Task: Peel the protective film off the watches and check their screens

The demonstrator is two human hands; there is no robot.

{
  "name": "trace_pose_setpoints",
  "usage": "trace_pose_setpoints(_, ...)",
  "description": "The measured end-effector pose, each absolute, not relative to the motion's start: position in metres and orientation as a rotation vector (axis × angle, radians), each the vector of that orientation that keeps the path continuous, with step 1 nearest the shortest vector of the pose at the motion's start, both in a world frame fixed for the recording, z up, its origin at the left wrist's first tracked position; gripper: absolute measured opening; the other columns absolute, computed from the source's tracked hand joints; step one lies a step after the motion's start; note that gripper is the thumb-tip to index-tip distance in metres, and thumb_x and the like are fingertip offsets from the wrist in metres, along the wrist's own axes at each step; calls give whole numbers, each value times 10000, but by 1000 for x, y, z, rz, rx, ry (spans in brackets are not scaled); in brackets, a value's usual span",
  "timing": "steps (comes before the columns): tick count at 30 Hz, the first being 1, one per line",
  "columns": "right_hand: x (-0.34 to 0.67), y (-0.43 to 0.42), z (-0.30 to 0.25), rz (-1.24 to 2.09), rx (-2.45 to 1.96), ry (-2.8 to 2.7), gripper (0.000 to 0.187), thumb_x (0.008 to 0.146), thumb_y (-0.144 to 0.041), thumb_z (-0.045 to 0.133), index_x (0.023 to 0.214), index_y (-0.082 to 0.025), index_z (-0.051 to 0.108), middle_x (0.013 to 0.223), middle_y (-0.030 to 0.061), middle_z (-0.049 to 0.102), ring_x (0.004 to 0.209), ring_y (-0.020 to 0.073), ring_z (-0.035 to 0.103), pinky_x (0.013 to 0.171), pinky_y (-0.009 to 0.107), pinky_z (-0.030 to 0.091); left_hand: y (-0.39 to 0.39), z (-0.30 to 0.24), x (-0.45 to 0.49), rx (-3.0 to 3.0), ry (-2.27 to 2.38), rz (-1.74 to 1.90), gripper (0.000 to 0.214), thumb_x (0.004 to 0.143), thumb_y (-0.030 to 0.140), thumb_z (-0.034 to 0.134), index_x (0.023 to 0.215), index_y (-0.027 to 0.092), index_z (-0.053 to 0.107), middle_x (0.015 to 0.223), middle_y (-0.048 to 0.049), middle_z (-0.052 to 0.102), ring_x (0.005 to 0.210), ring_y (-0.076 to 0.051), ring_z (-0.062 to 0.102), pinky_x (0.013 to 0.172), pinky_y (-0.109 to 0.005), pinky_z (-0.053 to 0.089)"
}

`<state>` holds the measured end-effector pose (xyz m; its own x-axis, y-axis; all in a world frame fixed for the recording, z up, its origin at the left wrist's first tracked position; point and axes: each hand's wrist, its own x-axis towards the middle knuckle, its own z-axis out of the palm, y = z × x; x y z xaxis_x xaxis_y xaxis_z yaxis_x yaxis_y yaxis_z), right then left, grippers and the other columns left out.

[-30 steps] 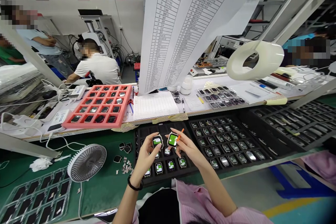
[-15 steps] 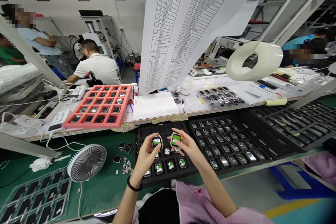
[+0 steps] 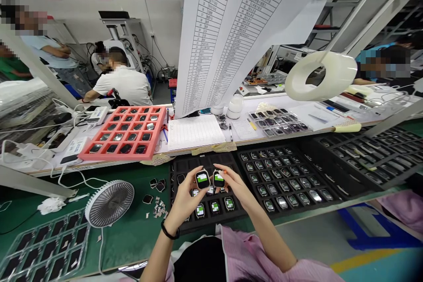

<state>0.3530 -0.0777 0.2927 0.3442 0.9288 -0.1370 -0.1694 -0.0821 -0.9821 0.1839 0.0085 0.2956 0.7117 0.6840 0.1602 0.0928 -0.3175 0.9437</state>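
- Left hand: closed around the first watch, screen lit green and white, held above the black tray.
- Right hand: gripping the second watch, screen likewise lit, also above the black tray.
- Fan: left of the black tray.
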Motion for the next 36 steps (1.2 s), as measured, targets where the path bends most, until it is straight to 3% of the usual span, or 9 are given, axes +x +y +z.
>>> trace_pose_setpoints(5, 346, -79, 286, 1017, -1430, -890, 414, 854, -505, 542, 1183, -268, 620, 676, -19, 547, 518, 115, 464, 506, 265, 392, 10, 297, 192, 2221, 411, 694, 442, 788, 214, 682, 1205, 276, 550, 1202, -70, 587, 1156, -246, 515, 985, -415, 442)
trace_pose_setpoints(11, 336, -85, 285, 1040, -1553, -967, 532, 860, -443, 565, 1341, -230, 492, 595, -54, 513, 469, 111, 471, 517, 268, 400, 14, 289, 194, 2431, 430, 603, 500, 772, 65, 589, 1227, 268, 546, 1213, -74, 608, 1106, -253, 556, 931, -437, 439)
trace_pose_setpoints(14, 336, -85, 290, 1156, -1404, -869, 545, 781, -421, 672, 1282, -246, 544, 734, -26, 575, 566, 117, 514, 544, 263, 442, 15, 292, 192, 2424, 430, 650, 428, 760, 125, 648, 1163, 256, 593, 1158, -72, 648, 1060, -257, 579, 887, -422, 449)
trace_pose_setpoints(19, 338, -83, 296, 1353, -1061, -770, 429, 701, -341, 764, 1102, -239, 653, 910, 19, 645, 878, 167, 584, 760, 281, 480, 13, 300, 190, 2277, 407, 853, 432, 706, 323, 765, 1106, 237, 625, 1070, -88, 682, 1020, -263, 585, 896, -430, 453)
trace_pose_setpoints(26, 336, -83, 296, 1417, -1013, -676, 372, 658, -309, 796, 999, -209, 686, 873, 21, 658, 790, 148, 587, 697, 257, 458, 11, 302, 189, 2239, 380, 858, 403, 720, 298, 752, 1092, 234, 610, 1209, -109, 635, 1200, -287, 510, 995, -496, 401)
trace_pose_setpoints(36, 329, -82, 299, 1397, -1017, -659, 428, 669, -310, 789, 1065, -214, 658, 900, 27, 656, 829, 166, 612, 708, 265, 487, 10, 301, 190, 2258, 385, 777, 528, 715, 341, 763, 1204, 263, 579, 1202, -101, 653, 1142, -277, 581, 957, -444, 426)
